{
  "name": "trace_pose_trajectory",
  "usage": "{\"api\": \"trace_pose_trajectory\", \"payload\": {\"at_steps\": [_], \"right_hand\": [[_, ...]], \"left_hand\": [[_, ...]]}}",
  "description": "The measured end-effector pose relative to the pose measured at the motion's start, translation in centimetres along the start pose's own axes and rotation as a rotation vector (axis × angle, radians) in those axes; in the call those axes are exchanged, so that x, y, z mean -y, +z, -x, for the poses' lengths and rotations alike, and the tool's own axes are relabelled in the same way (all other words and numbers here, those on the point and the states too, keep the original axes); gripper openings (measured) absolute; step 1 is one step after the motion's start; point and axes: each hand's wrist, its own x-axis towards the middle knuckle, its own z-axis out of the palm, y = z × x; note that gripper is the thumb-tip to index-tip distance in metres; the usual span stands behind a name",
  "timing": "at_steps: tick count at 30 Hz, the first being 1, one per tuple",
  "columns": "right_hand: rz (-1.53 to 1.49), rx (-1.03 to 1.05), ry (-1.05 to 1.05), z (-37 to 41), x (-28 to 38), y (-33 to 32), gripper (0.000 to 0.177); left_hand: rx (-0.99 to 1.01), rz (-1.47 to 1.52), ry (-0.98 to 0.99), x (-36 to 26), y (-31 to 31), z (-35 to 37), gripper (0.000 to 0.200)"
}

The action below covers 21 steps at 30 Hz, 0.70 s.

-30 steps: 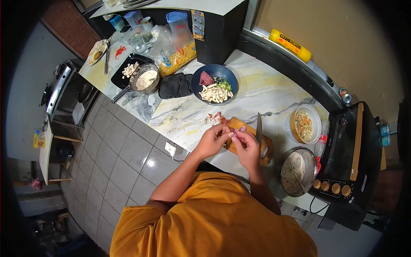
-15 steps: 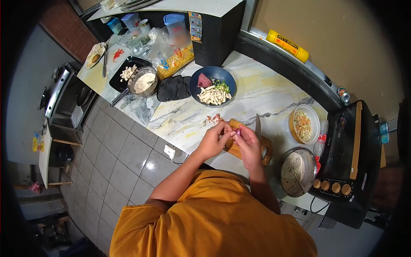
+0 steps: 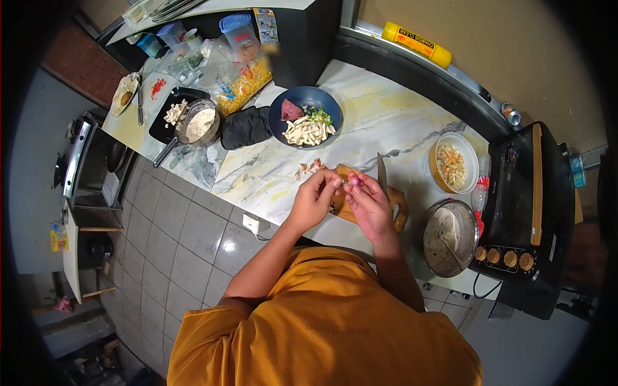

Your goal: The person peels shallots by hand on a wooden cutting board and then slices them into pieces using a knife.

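Over the wooden chopping board (image 3: 394, 198), my right hand (image 3: 371, 209) holds a small purple shallot (image 3: 356, 183) between thumb and fingers. My left hand (image 3: 314, 202) is beside it, thumb and fingertips pinched together close to the shallot. Whatever those left fingertips hold is too small to make out. A kitchen knife (image 3: 382, 172) lies at the board's right side, its blade pointing away from me. Brownish-pink peelings (image 3: 311, 166) are heaped on the marble counter just beyond my left hand.
A dark blue bowl (image 3: 277, 132) holds pale strips, chopped greens and a reddish lump. At right are a bowl of chopped vegetables (image 3: 452, 168), a steel pan (image 3: 432, 257) and a black oven (image 3: 515, 193). Further left are a saucepan (image 3: 209, 132) and black tray (image 3: 161, 134).
The view has shifted slightly. My hands have moved a little apart, and the shallot now shows more clearly in my right fingers.
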Motion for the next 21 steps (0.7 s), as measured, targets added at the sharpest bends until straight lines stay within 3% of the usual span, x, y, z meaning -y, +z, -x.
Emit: {"api": "trace_pose_trajectory", "payload": {"at_steps": [5, 11, 14, 21], "right_hand": [[-0.026, -0.019, -0.021, 0.2, 0.8, 0.0, 0.028], [0.260, -0.039, -0.170, 0.7, 0.5, 1.2, 0.027], [0.329, -0.041, -0.222, 0.9, 0.3, 1.3, 0.028], [0.551, -0.031, -0.348, 1.6, 0.2, 1.0, 0.025]], "left_hand": [[0.000, 0.050, -0.035, 0.7, -0.6, -0.3, 0.014], [0.044, 0.019, -0.044, 0.4, -0.3, 0.0, 0.017], [0.070, -0.066, 0.076, 0.1, 0.0, -0.1, 0.017], [0.130, 0.118, -0.142, 0.2, 0.8, 0.4, 0.016]]}}
